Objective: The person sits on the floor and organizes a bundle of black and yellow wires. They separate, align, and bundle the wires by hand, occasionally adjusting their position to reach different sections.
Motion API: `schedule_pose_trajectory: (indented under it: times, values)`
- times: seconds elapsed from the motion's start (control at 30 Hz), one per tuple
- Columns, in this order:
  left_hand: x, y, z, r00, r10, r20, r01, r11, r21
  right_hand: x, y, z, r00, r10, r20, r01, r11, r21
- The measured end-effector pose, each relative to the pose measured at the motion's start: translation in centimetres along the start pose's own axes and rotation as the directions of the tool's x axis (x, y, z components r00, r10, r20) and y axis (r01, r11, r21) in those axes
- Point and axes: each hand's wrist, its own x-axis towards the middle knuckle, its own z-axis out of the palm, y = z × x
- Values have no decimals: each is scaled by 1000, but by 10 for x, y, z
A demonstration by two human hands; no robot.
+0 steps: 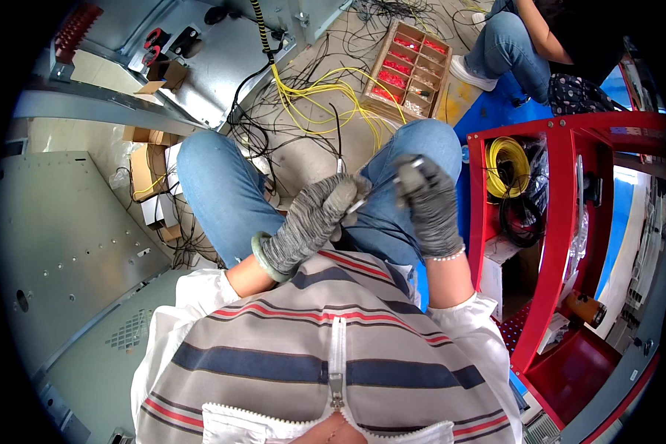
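Both my hands wear grey knit gloves and are held over my lap. My left hand (320, 214) is closed on black wires (381, 226), and a short whitish piece (356, 206) shows at its fingertips. My right hand (431, 207), slightly blurred, is curled closed above my right thigh. A small shiny bit shows at its top, but what it belongs to is hidden by the fingers. Between the hands, thin black strands run across my thigh. A dark cable (339, 137) with a pale end rises just beyond my left hand.
Yellow cables (303, 96) and tangled black wires cover the floor ahead. Beyond lies a divided wooden box (377, 70) of small red parts. A red shelf frame (551, 244) with a yellow coil (508, 167) stands right; metal cabinet panels stand left. Another person sits at far right.
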Motion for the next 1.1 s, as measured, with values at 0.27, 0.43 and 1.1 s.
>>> schedule_pose_trajectory:
  times: [0.27,0.43,1.1]
  values:
    - [5,-12,-3,982,187,-10,-183,972,144,-2,19,4,974,207,-97,-170,940,296]
    - [4,-12,-2,972,236,-2,-232,956,179,-1,26,2,976,210,-60,-174,913,368]
    - [5,-9,-2,992,120,32,-123,981,153,-4,27,5,997,76,-18,-72,984,161]
